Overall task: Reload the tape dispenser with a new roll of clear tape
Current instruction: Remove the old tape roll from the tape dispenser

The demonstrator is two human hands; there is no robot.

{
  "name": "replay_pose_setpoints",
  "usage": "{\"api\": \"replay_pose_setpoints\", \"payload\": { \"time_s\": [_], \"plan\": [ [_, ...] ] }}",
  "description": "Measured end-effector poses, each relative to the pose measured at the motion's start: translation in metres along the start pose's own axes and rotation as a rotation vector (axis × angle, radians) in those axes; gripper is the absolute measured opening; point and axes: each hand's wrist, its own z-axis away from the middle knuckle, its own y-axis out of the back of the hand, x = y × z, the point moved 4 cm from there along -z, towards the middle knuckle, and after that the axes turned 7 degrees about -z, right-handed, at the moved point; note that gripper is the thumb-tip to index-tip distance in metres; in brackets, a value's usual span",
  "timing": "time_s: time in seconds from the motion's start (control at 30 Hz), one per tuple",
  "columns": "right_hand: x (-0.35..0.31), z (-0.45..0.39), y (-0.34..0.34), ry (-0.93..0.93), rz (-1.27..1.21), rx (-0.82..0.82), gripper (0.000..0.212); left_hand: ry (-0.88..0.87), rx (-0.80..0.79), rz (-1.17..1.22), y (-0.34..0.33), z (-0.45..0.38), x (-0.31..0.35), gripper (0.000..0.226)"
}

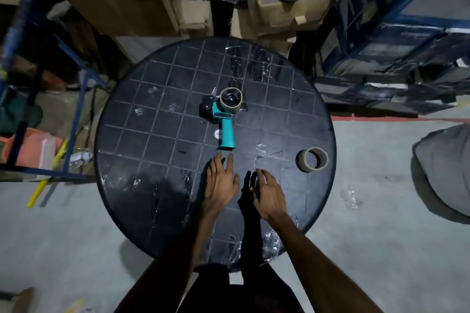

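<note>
Both hands, left [220, 183] and right [267, 192], hover empty with relaxed fingers over the table [142, 140], near the tape dispenser [221, 119], tape roll [312, 159] apart.

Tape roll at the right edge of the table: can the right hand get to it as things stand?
Probably yes. The right hand is open and holds nothing, the tape roll lies to its right, and only bare table shows between them. The dispenser sits farther off, clear of that path.

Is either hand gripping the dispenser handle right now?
No, the left hand and right hand hover open, short of the tape dispenser.
</note>
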Motion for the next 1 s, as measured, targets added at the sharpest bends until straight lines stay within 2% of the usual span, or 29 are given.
{"api": "replay_pose_setpoints", "payload": {
  "time_s": [0.13, 0.23, 0.37, 0.47, 0.63, 1.0],
  "plan": [
    [-0.008, -0.019, 0.015, -0.028, 0.011, 0.024, 0.069, 0.173, 0.070, 0.149, 0.012, -0.045, -0.004, 0.072],
    [-0.009, -0.029, 0.014, -0.038, 0.025, 0.002, 0.071, 0.300, 0.064, 0.260, 0.009, -0.074, -0.006, 0.075],
    [-0.013, -0.036, 0.009, -0.038, 0.039, -0.005, 0.070, 0.363, 0.073, 0.347, 0.007, -0.092, -0.006, 0.065],
    [-0.016, -0.035, 0.003, -0.019, 0.029, 0.004, 0.069, 0.351, 0.070, 0.380, 0.005, -0.090, -0.011, 0.060],
    [-0.016, -0.025, 0.003, 0.001, 0.031, 0.002, 0.073, 0.304, -0.026, 0.329, -0.002, -0.068, -0.025, 0.054],
    [-0.004, 0.031, -0.005, 0.002, 0.069, -0.046, 0.079, 0.147, -0.173, 0.059, -0.034, 0.058, -0.047, 0.056]
  ]
}}
